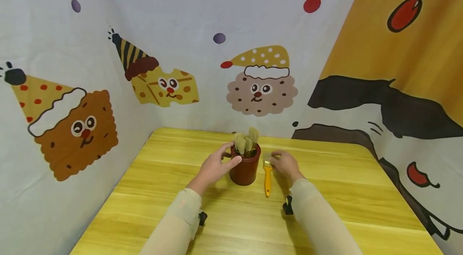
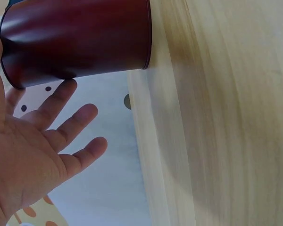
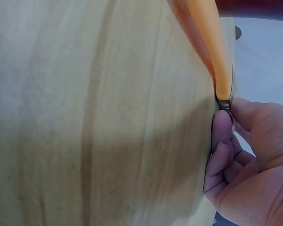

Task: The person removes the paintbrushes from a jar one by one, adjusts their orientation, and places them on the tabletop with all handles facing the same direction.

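Observation:
A dark red cylindrical holder (image 1: 244,172) stands upright on the table, with several tan, bristly tops (image 1: 247,142) like brush heads sticking out of it. My left hand (image 1: 217,166) is at its left side, thumb near the front rim and index finger farther back. In the left wrist view the other fingers (image 2: 87,113) spread out below the holder's wall (image 2: 80,37). Just right of the holder lies a flat paintbrush (image 1: 267,180) with an orange-yellow handle pointing toward me. The thumb and index finger of my right hand (image 1: 285,164) pinch it by the bristle end.
The wooden table (image 1: 332,190) runs back to a white cloth wall (image 1: 181,25) printed with cartoon snacks in party hats. On the right hangs a yellow, black and white printed part (image 1: 398,66). A dark strap-on device (image 1: 288,205) sits at the right wrist.

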The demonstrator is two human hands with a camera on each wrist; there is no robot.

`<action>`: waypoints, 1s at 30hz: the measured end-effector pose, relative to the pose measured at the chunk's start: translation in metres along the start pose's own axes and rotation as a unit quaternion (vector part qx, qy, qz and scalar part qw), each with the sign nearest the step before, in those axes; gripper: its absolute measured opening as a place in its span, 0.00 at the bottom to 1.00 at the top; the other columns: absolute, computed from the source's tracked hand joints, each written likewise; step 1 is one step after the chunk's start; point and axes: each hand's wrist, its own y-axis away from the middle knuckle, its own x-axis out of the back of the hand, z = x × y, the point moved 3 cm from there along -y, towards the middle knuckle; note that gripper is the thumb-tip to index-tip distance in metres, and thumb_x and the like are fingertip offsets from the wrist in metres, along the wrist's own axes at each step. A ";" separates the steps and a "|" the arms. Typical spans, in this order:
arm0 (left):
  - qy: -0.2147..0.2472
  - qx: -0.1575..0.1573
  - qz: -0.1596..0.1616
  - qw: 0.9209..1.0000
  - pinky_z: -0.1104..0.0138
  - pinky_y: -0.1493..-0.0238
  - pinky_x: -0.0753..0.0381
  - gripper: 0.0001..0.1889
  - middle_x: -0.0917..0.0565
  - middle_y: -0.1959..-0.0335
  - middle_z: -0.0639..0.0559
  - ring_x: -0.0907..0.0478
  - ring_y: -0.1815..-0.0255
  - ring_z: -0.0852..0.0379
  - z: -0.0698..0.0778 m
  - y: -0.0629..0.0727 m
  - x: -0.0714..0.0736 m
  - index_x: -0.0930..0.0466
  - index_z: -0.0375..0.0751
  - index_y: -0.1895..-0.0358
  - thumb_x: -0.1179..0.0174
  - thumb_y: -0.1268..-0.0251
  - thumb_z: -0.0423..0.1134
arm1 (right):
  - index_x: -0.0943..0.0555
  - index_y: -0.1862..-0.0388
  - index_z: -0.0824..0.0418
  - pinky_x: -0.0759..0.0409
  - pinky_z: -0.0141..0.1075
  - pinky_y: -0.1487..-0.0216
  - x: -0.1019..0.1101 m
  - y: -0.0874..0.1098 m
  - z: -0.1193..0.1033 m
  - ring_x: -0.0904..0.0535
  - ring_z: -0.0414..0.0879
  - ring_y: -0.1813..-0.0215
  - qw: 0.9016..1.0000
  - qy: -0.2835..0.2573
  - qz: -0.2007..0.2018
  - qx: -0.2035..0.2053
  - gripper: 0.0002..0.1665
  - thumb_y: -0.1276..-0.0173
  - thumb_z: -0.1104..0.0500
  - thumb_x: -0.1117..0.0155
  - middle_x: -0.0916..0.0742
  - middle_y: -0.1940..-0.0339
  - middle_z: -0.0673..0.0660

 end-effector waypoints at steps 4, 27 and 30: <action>-0.004 -0.004 -0.001 1.000 0.38 0.35 0.20 0.39 0.26 0.21 0.51 0.24 0.24 0.40 0.000 0.000 0.001 0.40 0.80 0.18 0.44 0.30 0.78 | 0.22 0.25 0.62 0.22 0.39 0.62 0.001 0.000 0.000 0.17 0.44 0.70 1.000 -0.014 -0.003 -0.007 0.27 0.15 0.49 0.42 0.09 0.66 0.55; 0.016 -0.003 0.009 1.000 0.38 0.35 0.20 0.37 0.25 0.22 0.51 0.23 0.25 0.40 -0.003 -0.001 -0.001 0.39 0.82 0.20 0.42 0.30 0.76 | 0.37 0.13 0.58 0.16 0.32 0.52 0.095 0.016 -0.025 0.10 0.50 0.49 0.977 -0.203 0.010 0.068 0.40 0.13 0.39 0.48 0.15 0.34 0.70; 0.019 -0.002 0.007 1.000 0.38 0.34 0.21 0.38 0.24 0.22 0.52 0.24 0.24 0.40 -0.003 0.001 -0.001 0.39 0.83 0.20 0.42 0.31 0.77 | 0.38 0.13 0.55 0.17 0.30 0.51 0.106 0.023 -0.038 0.11 0.52 0.46 0.974 -0.211 0.002 0.084 0.42 0.15 0.35 0.48 0.16 0.30 0.70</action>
